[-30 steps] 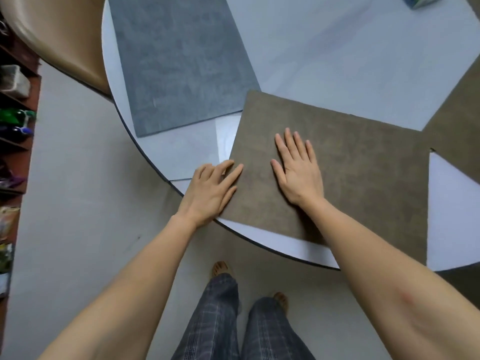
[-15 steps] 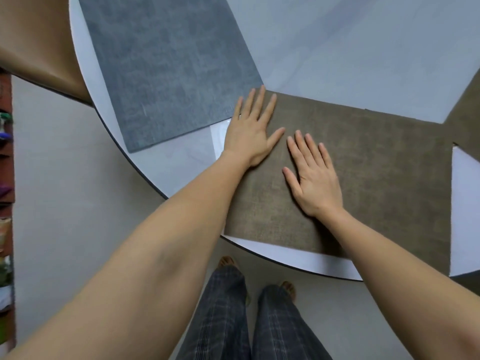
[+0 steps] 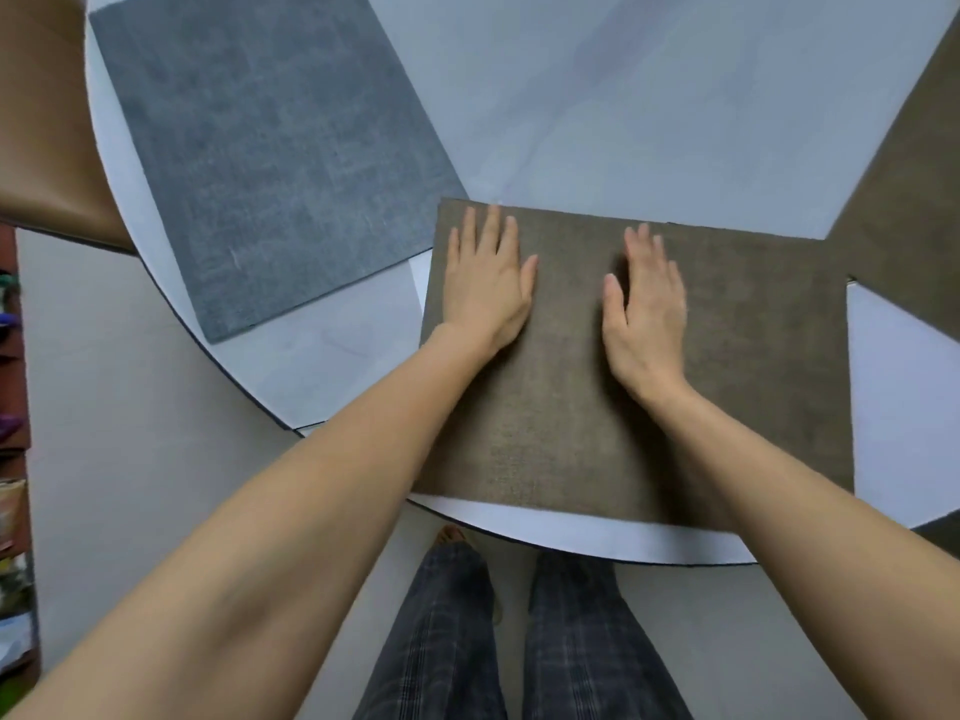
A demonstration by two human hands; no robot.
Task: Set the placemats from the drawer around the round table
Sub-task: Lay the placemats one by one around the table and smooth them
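Note:
A brown placemat (image 3: pixel 753 366) lies flat at the near edge of the round white table (image 3: pixel 649 106). My left hand (image 3: pixel 485 285) rests palm down on its left part, fingers straight. My right hand (image 3: pixel 644 309) lies flat on the mat's middle. Neither hand grips anything. A grey placemat (image 3: pixel 270 158) lies to the left on the table, its corner just touching the brown mat's far left corner. Another brown placemat (image 3: pixel 904 210) lies at the right edge, its corner meeting the near mat.
A tan chair (image 3: pixel 41 127) stands at the far left beside the table. A shelf with small items (image 3: pixel 13 459) runs along the left edge. My legs in checked trousers (image 3: pixel 498 641) stand on the grey floor right below the table's rim.
The brown mat has turned square to the table's near edge. My left hand went from the mat's left edge onto its far left part. My right hand shifted right along the mat.

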